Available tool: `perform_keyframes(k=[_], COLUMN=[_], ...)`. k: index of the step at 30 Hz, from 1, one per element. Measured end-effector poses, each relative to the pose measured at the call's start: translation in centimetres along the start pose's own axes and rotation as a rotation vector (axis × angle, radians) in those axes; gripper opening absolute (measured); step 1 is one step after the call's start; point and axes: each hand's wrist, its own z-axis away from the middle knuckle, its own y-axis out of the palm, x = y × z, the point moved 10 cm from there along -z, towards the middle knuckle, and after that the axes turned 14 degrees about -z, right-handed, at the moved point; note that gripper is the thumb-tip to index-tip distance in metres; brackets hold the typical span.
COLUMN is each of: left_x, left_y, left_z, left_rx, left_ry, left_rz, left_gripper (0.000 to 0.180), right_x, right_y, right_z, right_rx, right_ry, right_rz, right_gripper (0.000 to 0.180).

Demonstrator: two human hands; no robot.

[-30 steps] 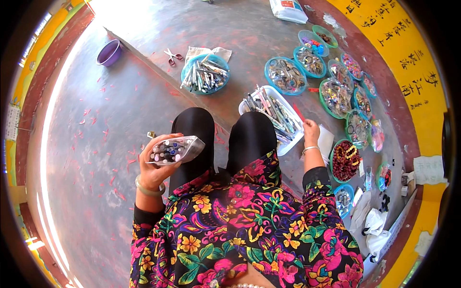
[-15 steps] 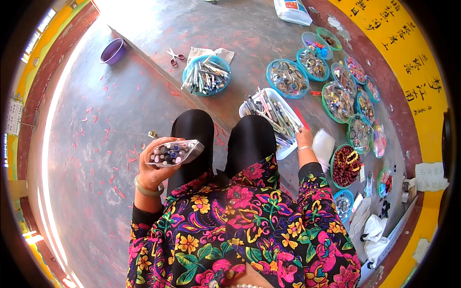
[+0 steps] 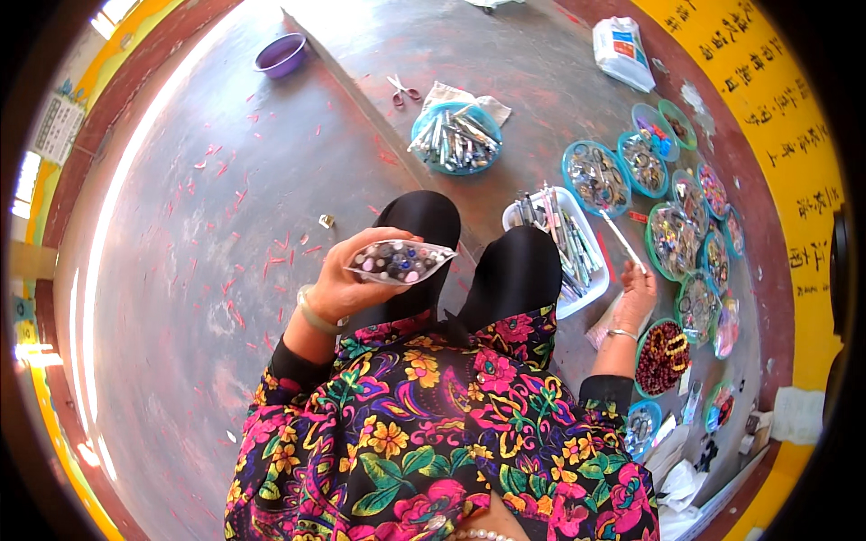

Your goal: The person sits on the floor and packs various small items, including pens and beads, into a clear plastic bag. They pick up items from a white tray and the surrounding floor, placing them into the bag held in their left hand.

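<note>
The left hand (image 3: 347,287) holds a small clear bag of beads (image 3: 400,261) up over the knees, grip closed around its end. The right hand (image 3: 637,293) pinches a thin white stick (image 3: 622,242) beside the white tray (image 3: 577,302).

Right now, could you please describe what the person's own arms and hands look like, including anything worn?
Both arms wear long black sleeves printed with bright flowers in pink, yellow, green and blue. The left hand is bare, with a pale bangle round the wrist. The right hand is bare too, with a thin silver-looking bracelet at its wrist. No gloves.
</note>
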Motion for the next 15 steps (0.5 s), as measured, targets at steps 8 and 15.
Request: perform_keyframes(k=[8,15], left_x=[0.3,-0.6], left_y=[-0.3,0.1], left_z=[0.3,0.1], left_rx=[0.010,0.031], left_ry=[0.014,0.039], left_rz=[-0.044,-0.127], left_gripper=[0.055,0.054], right_x=[9.3,14.6], right_y=[16.5,27.6], right_z=[4.9,13.4], right_rx=[0.359,0.726], right_ry=[0.020,-0.038], right_rz=[-0.265,-0.333], right_gripper=[0.020,0.027])
